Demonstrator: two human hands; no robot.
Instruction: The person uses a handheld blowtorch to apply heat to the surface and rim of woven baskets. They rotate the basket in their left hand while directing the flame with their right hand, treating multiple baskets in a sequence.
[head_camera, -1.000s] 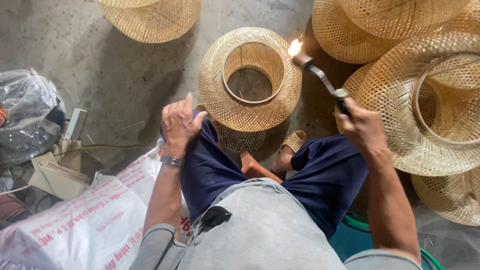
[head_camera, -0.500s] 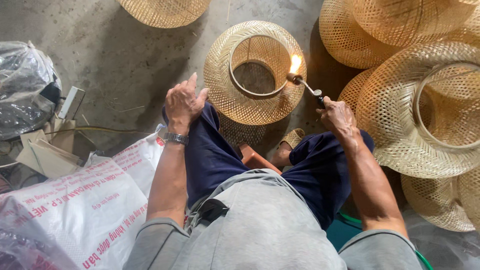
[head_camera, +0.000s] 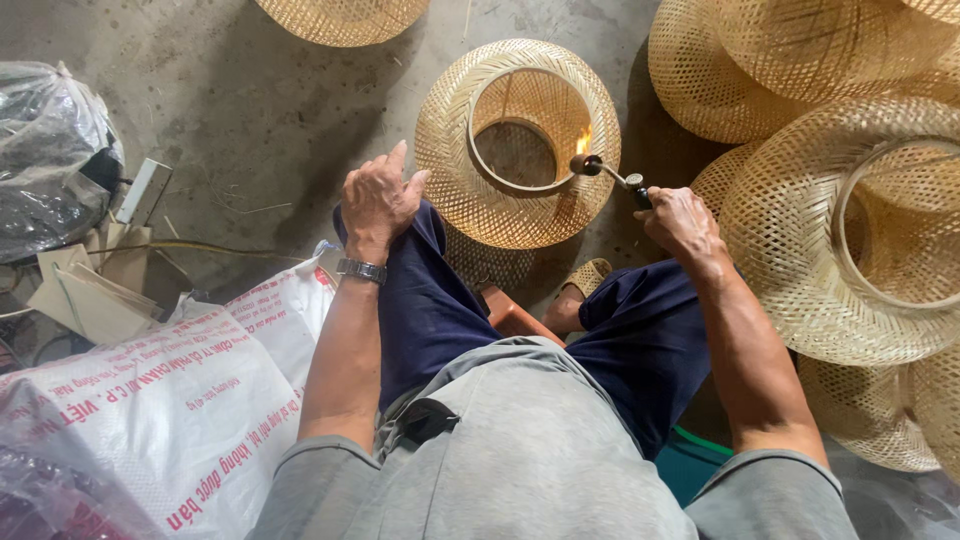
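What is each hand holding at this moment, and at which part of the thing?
The right hand holds a small lit torch by its rear handle end; the flame is at the woven bamboo shade. The left hand holds nothing; it rests on the knee.

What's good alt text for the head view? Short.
Seen from above, a seated person's right hand holds a small lit torch with its flame at the rim of a woven bamboo shade on the concrete floor. The left hand rests on the left knee; more woven shades are stacked at right.
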